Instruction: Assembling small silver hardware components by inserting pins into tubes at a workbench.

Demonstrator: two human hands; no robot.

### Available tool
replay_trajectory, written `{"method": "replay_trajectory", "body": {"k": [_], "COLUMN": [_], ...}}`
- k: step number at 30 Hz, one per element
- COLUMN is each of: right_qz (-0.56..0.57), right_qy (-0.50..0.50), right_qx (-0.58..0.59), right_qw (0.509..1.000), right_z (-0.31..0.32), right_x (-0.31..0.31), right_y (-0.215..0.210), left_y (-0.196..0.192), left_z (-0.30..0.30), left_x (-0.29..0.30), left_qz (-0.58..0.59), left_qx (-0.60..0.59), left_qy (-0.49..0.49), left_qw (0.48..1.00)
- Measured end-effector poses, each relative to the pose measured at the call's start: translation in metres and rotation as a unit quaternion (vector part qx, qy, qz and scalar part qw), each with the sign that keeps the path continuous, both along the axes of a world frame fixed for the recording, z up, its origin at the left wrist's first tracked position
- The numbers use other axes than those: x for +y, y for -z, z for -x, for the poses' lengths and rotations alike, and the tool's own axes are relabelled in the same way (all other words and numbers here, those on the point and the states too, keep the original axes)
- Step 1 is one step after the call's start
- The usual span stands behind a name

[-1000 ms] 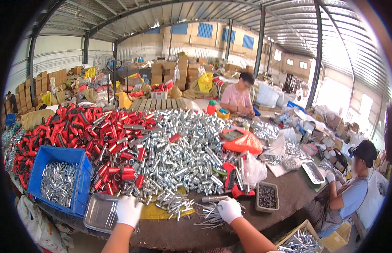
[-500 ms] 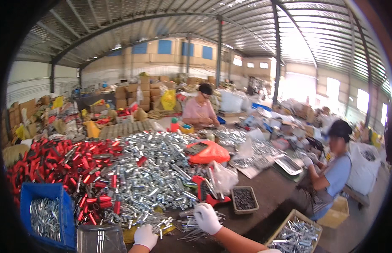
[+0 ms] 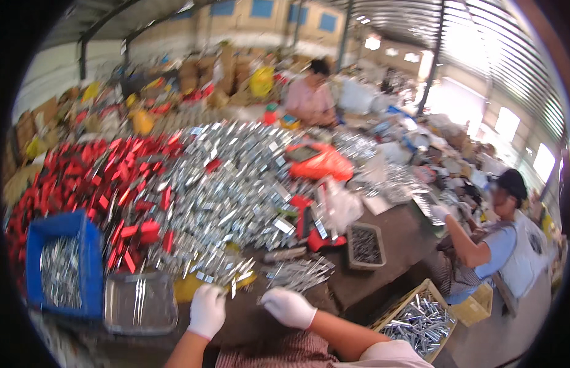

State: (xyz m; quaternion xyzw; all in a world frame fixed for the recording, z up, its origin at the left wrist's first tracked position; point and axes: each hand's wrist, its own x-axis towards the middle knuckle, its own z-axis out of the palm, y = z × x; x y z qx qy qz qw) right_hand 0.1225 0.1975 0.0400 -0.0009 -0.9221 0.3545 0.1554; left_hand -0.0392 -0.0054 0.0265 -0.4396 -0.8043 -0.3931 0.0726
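Slender metal rods (image 3: 303,273) lie in a loose, fanned heap on a dark counter (image 3: 396,244), just ahead of a white-gloved right hand (image 3: 290,308). Its fingers are curled inward, while those of the left hand (image 3: 208,311), also gloved in white, are bent near the edge of a yellow sheet (image 3: 185,289); blur makes it impossible to tell whether either grips anything. Beyond them spreads a broad mound of silvery metal parts (image 3: 236,178), with red parts (image 3: 82,178) heaped to its left. At far left, a blue bin (image 3: 93,260) holds metal pieces (image 3: 61,270), next to a shallow metal tray (image 3: 160,308) bearing three slim bright strips (image 3: 139,300). Toward the right are a small tray (image 3: 366,266) of dark parts (image 3: 364,244) and, lower down, a tan crate (image 3: 399,306) of silver tubes (image 3: 424,328). Across the counter is a person in pink (image 3: 309,98); at right, a person in light blue (image 3: 496,251) extends a gloved hand (image 3: 441,213).
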Motion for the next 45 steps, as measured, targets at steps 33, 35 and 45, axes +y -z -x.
{"method": "replay_trajectory", "body": {"k": [33,35,45], "right_qz": [-0.107,-0.145,-0.16], "right_qy": [-0.018,-0.011,-0.047], "right_qx": [0.098,0.105,0.099], "right_qw": [0.989,0.984,0.981], "right_z": [0.008,0.008,0.004], "right_x": [-0.021,-0.023,-0.022], "right_y": [-0.022,-0.024,0.003], "left_y": [-0.013,-0.013,0.005], "left_z": [-0.041,-0.045,-0.057], "left_x": [-0.015,-0.013,-0.012], "left_qz": [-0.028,-0.035,-0.013], "left_qx": [-0.119,-0.119,-0.133], "left_qy": [0.161,0.145,0.106], "left_qw": [0.979,0.982,0.985]}}
